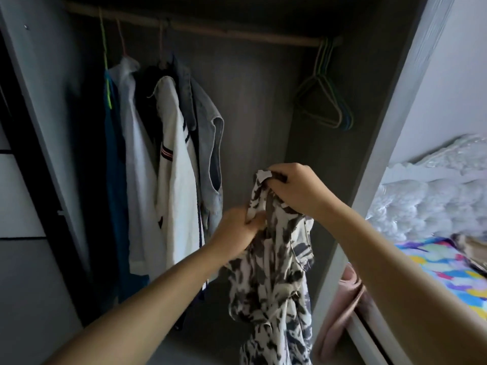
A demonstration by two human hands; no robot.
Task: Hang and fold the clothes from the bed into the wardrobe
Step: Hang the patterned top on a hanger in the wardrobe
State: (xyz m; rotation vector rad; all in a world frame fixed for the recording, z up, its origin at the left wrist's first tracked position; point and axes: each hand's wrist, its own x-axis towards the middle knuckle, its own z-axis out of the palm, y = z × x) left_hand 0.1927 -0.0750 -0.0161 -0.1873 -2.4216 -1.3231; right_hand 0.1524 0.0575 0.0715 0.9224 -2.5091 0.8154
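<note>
Garment: black-and-white patterned top (274, 272), held up in front of the open wardrobe (253, 101), its lower part hanging loose toward the bottom edge of the view.
Right hand: right hand (295, 191) grips the top's upper edge, fingers curled tight round a bunched bit of fabric; it is the higher of the two hands.
Left hand: left hand (238, 230) sits lower and to the left, fingers and thumb closed on a fold of the same top; slightly blurred.
Arms: both forearms bare, reaching in from the lower edge of the frame.
Rail: wooden rail (237, 31) runs across the top of the wardrobe.
Hung clothes: on the rail's left side, a blue garment (116, 193), a pale shirt (137, 159), a white jacket with dark striped trim (176, 185) and a denim piece (210, 143), packed close together.
Spare hangers: bunch of empty hangers (325, 98) at the rail's right end, well apart from the hung clothes.
Wardrobe side: pale panel (395, 133) stands between the compartment and the bed.
Bed: bed (434, 262) at right, with a bright multicoloured cover; white ruffled bedding (432, 196) beyond it.
Beside bed: pink fabric (342, 306) hangs low, between the panel and the bed's edge.
</note>
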